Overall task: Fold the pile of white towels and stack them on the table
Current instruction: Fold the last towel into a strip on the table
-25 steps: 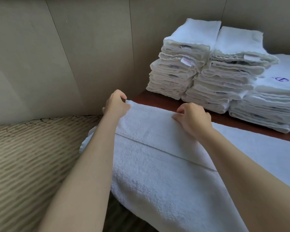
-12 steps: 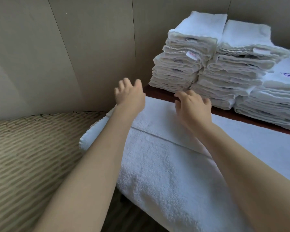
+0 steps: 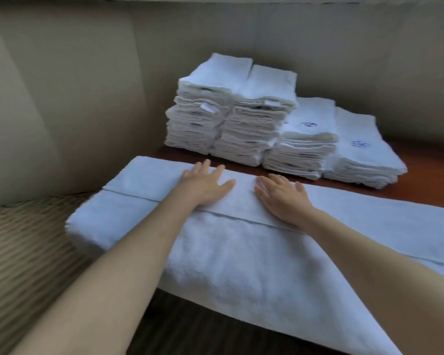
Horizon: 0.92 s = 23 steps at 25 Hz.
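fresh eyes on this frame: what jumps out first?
Two bare hands, left hand and right hand, lie flat side by side on the far strip of a long white towel spread across the near edge of the table. Behind them, against the wall, stand four stacks of folded towels, the two on the left taller, the two on the right bearing blue marks on top.

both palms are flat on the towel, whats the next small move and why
Probably sweep both hands outward to smooth it. The left hand and right hand lie flat side by side on the folded towel, which hangs off the table unfinished.
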### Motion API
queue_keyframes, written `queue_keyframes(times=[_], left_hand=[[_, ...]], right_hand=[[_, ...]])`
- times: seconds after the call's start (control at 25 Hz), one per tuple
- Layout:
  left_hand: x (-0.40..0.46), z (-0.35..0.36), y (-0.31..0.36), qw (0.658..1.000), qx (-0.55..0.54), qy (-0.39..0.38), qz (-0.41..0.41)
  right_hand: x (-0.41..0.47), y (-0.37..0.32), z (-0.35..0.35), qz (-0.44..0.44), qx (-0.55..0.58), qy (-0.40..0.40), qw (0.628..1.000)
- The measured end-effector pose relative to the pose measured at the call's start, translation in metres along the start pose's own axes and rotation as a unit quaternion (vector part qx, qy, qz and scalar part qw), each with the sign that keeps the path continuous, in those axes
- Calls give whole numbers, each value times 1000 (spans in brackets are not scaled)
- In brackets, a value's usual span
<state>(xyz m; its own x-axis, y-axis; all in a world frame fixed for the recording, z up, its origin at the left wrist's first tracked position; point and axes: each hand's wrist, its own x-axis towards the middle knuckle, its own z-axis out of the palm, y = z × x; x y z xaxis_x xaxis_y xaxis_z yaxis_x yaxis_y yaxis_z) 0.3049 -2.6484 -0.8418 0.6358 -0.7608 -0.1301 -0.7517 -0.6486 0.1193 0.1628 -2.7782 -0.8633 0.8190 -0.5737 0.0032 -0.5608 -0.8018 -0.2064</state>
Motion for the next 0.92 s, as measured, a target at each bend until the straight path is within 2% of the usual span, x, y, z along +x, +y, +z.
queue_keyframes(times=[0.12,0.2,0.4,0.56,0.76,0.84,0.92], left_hand=[[-11,20,100,991,-12,-20,128],[-16,34,137,986,8,-21,163],[-7,43,150,988,42,-5,149],[-8,43,153,988,56,0,145],[-12,46,151,988,45,16,146],[-13,46,152,988,39,19,149],[-16,46,151,989,28,9,145]], right_hand=[[-41,44,-11,40,-7,-5,999],[-64,85,-21,90,-9,-4,996],[-119,189,-37,222,-11,15,975],[-149,237,-46,299,-4,21,954],[-164,257,-47,378,30,39,924],[-165,253,-48,399,-18,70,914],[-158,231,-53,350,-111,129,921]])
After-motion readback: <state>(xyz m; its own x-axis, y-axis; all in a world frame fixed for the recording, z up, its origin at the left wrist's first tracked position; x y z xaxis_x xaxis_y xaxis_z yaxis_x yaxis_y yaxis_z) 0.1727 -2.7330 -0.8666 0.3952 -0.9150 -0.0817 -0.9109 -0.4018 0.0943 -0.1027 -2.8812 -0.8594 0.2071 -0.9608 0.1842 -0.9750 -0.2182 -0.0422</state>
